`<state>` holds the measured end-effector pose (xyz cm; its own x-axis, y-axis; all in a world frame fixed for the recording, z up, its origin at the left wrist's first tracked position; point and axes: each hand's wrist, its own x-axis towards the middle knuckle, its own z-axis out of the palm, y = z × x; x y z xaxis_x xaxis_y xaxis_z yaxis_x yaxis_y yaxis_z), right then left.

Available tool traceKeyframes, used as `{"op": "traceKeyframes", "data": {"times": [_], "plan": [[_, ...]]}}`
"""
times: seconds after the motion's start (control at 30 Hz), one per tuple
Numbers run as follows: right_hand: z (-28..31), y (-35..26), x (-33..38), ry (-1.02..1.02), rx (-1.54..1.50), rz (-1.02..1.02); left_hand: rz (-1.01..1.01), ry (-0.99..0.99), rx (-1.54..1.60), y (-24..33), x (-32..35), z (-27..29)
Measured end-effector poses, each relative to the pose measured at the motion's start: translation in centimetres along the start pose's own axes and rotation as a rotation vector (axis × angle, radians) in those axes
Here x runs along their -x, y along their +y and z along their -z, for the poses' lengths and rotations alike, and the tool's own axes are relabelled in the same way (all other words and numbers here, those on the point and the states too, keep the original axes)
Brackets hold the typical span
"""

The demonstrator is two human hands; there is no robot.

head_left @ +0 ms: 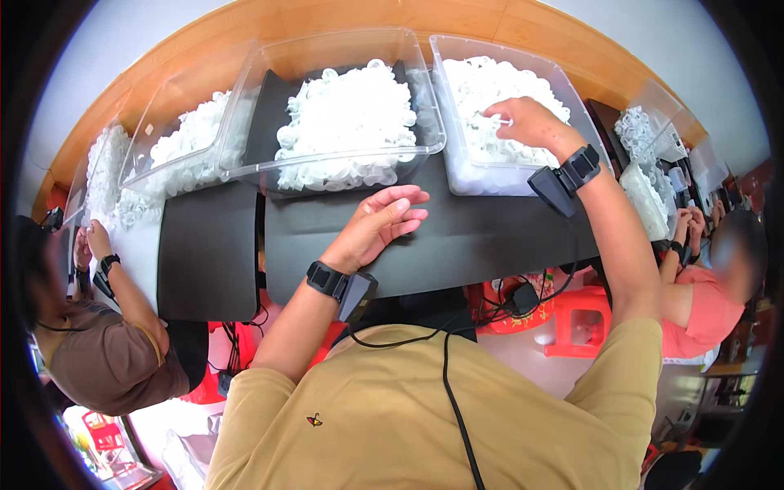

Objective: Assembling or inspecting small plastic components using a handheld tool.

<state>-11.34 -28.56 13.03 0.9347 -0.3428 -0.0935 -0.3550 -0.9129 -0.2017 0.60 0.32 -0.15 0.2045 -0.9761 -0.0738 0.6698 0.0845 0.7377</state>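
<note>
My right hand reaches into the clear plastic bin at the right. Its thumb and fingers pinch a small white plastic piece with a thin stem, just above a heap of similar pieces. Over the dark table in front of the middle bin rests my left hand, its palm turned inward and its loosely bent fingers apart. Nothing shows in that hand. The middle clear bin holds a large pile of white, ring-like plastic parts.
The black tabletop ends close to my body. Black cables run from my wrist devices across my shirt. Co-workers sit on my left and right, near more bins. A red stool stands below the table.
</note>
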Motion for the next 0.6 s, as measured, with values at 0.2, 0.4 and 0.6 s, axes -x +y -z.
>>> {"op": "traceKeyframes", "data": {"times": [0.2, 0.4, 0.6], "plan": [[-1.1, 0.5, -1.4, -0.092, 0.027, 0.124, 0.000, -0.002, 0.072, 0.0, -0.2, 0.1], [-0.7, 0.5, 0.5, 0.137, 0.138, 0.102, 0.003, -0.012, 0.089, 0.0, -0.2, 0.1], [4.0, -6.2, 7.0, 0.302, -0.708, -0.002, -0.030, -0.006, -0.004, 0.9, 0.7, -1.9]]}}
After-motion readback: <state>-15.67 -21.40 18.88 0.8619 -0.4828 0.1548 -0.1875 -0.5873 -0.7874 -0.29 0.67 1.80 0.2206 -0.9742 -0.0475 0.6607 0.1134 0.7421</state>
